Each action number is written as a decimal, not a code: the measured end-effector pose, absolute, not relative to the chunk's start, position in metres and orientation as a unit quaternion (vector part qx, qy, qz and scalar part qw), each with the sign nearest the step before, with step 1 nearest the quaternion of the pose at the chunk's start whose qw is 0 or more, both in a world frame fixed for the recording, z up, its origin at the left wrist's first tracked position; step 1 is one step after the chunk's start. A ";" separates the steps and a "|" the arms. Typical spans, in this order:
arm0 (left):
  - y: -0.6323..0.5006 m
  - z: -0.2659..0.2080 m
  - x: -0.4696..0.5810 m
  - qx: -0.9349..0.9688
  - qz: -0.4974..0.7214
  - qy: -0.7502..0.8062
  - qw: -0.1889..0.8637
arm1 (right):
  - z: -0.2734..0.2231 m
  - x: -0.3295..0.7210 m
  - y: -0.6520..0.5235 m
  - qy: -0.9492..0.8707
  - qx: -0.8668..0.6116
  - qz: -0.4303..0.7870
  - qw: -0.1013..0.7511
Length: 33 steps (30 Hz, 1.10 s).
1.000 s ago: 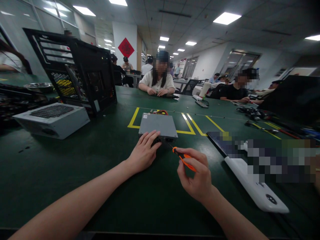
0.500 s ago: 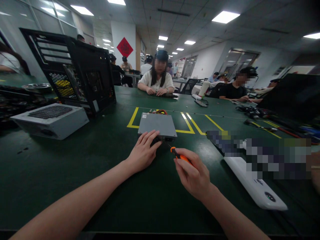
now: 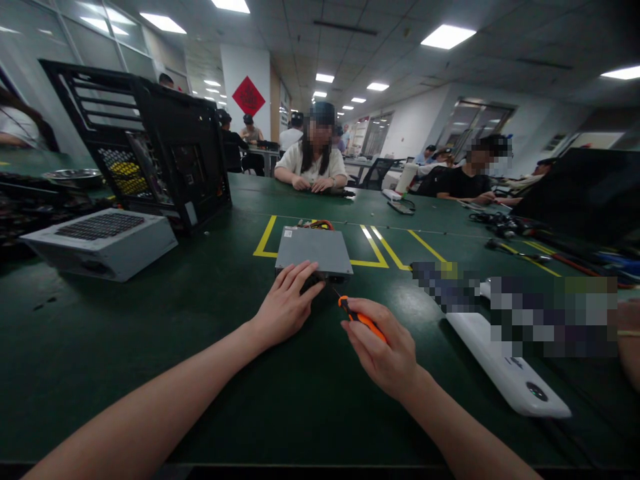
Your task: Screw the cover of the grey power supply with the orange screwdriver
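A grey computer power supply unit [image 3: 314, 248] lies on the green table, its bundle of coloured cables [image 3: 320, 225] at the far side. My left hand [image 3: 287, 303] holds its near edge, fingers over the top and thumb along the front face. Between the fingers and thumb of my right hand [image 3: 385, 343] is an orange and black screwdriver [image 3: 367, 325]. Its thin shaft points up and left at the unit's front face, near the left thumb. Whether the tip touches a screw is too small to tell.
Left of my hands lies a second power supply [image 3: 100, 241], with a black computer case [image 3: 165, 147] behind it. A white power bank-like device [image 3: 505, 363] lies at right. Yellow tape [image 3: 375, 247] marks the table [image 3: 240, 407]. A person [image 3: 313, 160] sits opposite.
The screwdriver and my right hand have shifted very slightly left and down. My left hand and the power supply unit stay in place.
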<state>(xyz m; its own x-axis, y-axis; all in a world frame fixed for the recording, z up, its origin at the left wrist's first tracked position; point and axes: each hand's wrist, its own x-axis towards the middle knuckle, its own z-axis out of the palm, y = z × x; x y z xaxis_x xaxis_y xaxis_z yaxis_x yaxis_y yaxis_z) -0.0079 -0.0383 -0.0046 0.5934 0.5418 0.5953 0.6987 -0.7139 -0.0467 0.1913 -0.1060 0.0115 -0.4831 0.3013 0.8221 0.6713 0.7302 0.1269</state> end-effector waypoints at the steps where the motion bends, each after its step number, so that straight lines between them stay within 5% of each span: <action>1: -0.038 -0.005 -0.008 -0.882 -0.280 -0.353 0.140 | 0.012 0.191 -0.106 -0.829 -0.294 -0.221 0.421; 12: -0.037 -0.007 -0.008 -0.883 -0.286 -0.347 0.136 | 0.014 0.187 -0.104 -0.796 -0.316 -0.194 0.478; 33: -0.039 -0.002 -0.008 -0.881 -0.274 -0.353 0.155 | 0.008 0.192 -0.104 -0.807 -0.321 -0.225 0.441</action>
